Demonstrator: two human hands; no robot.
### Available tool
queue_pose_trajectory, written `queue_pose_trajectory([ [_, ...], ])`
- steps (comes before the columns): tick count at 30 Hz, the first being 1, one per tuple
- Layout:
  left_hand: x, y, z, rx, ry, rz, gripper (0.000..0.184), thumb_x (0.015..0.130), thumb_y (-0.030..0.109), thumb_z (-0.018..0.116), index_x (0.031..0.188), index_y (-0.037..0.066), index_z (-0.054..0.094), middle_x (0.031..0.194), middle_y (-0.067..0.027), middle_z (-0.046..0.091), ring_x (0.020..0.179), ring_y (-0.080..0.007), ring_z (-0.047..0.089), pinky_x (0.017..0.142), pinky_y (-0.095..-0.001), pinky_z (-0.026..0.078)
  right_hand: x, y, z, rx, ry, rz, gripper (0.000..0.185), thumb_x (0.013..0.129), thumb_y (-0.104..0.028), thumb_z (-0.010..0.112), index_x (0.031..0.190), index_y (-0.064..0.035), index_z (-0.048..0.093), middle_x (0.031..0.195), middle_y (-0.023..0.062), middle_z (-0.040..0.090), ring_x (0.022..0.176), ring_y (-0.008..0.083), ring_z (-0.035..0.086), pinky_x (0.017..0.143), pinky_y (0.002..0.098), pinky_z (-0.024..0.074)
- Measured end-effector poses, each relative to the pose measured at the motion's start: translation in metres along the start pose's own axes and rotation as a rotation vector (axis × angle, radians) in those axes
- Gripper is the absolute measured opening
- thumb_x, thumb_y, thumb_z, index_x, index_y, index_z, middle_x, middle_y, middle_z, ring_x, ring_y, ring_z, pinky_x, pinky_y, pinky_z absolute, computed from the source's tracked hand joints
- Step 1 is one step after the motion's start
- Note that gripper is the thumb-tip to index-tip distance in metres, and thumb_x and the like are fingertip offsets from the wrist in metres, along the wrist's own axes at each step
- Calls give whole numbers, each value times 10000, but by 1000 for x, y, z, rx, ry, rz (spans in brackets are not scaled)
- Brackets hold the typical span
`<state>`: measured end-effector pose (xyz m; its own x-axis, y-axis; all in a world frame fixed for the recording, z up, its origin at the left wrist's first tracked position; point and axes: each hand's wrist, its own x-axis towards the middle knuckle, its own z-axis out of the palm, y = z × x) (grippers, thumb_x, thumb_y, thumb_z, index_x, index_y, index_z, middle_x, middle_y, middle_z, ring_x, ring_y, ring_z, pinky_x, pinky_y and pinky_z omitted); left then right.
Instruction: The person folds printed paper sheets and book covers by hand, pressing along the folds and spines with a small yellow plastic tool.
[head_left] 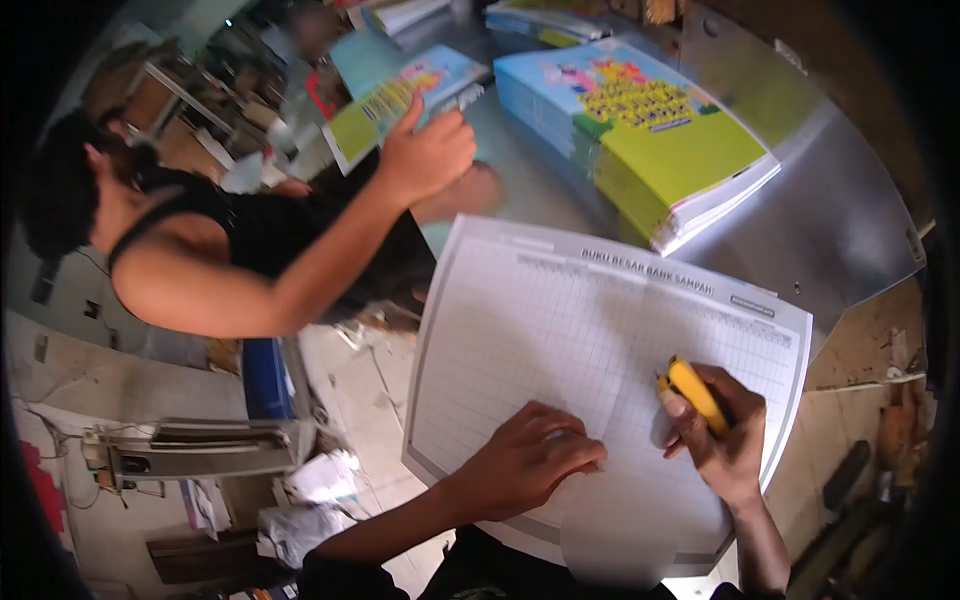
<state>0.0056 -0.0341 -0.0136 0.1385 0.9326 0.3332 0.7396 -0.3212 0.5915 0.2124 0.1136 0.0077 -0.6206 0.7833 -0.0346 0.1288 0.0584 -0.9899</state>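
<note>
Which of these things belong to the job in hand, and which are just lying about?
Apparently part of the job:
gridded sheet, below the left hand
yellow tool, type unclear, in the right hand

Apparently lying about:
booklet stack on the metal table
crumpled plastic

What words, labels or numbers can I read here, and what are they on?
"BUKU BESAR BANK SAMPAH": heading on the large gridded sheet.
Too small: the sheet's column headings and dark label.
Too blurred: yellow titles on the stacked booklets and neighbouring booklet.
</note>
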Motion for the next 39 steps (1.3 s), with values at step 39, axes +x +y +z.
queue_pose_trajectory([
  [39, -28, 6, 24, 8, 285, -226, 642, 844, 371, 780, 1413, 142, 589, 1520, -122, 501, 1445, -329, 411, 1202, -558, 251, -6, 5, -14, -120, -27, 26, 349, 930, -127, 743, 1191, 79, 639, 857, 110, 685, 667, 178, 677, 538, 295, 552],
])
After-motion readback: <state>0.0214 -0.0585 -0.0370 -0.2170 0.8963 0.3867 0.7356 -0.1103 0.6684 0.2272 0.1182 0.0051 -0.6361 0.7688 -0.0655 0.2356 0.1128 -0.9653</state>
